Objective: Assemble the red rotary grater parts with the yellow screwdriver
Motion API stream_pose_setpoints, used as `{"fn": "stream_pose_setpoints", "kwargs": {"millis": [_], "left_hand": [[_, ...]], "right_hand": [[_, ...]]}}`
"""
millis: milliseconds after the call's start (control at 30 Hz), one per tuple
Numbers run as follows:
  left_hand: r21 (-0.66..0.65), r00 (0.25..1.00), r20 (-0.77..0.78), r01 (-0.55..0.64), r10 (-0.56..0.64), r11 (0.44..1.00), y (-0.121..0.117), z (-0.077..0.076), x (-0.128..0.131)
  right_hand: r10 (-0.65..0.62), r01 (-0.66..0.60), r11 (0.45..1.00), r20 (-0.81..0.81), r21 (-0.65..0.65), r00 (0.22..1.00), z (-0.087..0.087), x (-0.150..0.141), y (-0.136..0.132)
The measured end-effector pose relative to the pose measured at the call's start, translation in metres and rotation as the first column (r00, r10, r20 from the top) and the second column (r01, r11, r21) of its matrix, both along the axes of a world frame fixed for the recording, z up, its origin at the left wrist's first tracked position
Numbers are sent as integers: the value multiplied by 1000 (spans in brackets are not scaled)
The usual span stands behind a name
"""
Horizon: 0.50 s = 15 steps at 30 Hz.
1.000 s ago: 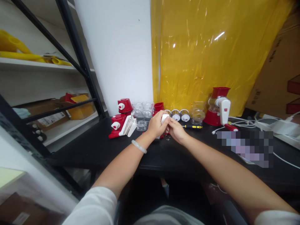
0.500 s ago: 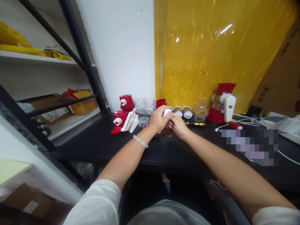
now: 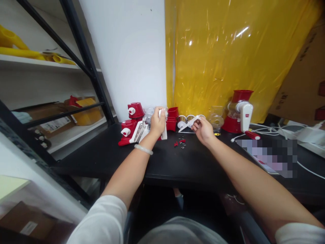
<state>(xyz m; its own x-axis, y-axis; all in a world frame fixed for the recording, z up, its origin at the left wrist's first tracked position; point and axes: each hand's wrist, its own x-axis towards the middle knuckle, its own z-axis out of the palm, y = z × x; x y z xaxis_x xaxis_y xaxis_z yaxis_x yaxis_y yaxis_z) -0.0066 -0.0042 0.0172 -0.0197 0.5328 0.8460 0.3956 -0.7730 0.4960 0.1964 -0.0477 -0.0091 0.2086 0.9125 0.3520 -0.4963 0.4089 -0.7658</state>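
Note:
My left hand [image 3: 158,122] is closed around a white plastic part [image 3: 164,133], whose ends show above and below the fingers. Pinched in the fingertips of my right hand [image 3: 203,130] is a long, thin white plastic piece [image 3: 188,124], slanting down to the left. On the black table between the hands lie small red pieces [image 3: 182,141] and several small screws [image 3: 183,146]. Drum grater blades [image 3: 181,121] lie behind the white piece. A yellow and black screwdriver [image 3: 217,134] is mostly hidden behind my right hand.
Red grater bases [image 3: 129,128] and white crank parts [image 3: 139,131] stand at left. Red hoppers [image 3: 172,118] sit behind my left hand. An assembled red and white rotary grater [image 3: 238,113], white cables [image 3: 269,128] and a blurred flat device [image 3: 269,157] are on the right.
My hands were together at the middle and have moved apart. The left now holds a white part to the left; the right holds a thin white piece to the right.

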Motion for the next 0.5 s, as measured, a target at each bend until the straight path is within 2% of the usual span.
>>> {"fn": "stream_pose_setpoints", "kwargs": {"millis": [100, 200, 300, 400, 500], "left_hand": [[-130, 999, -38, 13, -18, 991, -1, -1, 4], [-294, 997, -70, 1, -22, 956, -2, -3, 12], [-452, 995, -95, -61, 20, 890, 3, -6, 14], [-592, 989, -145, -92, 7, 801, 10, -11, 12], [-670, 971, -239, -155, -14, 726, 15, -17, 12]], "right_hand": [[6, -6, 1000, 6, -14, 1000, -1, 3, 2], [45, -45, 999, 46, -13, 998, -6, -5, 0], [65, -64, 998, 64, -23, 996, -8, -11, -1], [55, -53, 997, 39, -49, 998, -7, -12, -2], [51, -50, 997, 11, -64, 999, -7, -12, -2]]}}
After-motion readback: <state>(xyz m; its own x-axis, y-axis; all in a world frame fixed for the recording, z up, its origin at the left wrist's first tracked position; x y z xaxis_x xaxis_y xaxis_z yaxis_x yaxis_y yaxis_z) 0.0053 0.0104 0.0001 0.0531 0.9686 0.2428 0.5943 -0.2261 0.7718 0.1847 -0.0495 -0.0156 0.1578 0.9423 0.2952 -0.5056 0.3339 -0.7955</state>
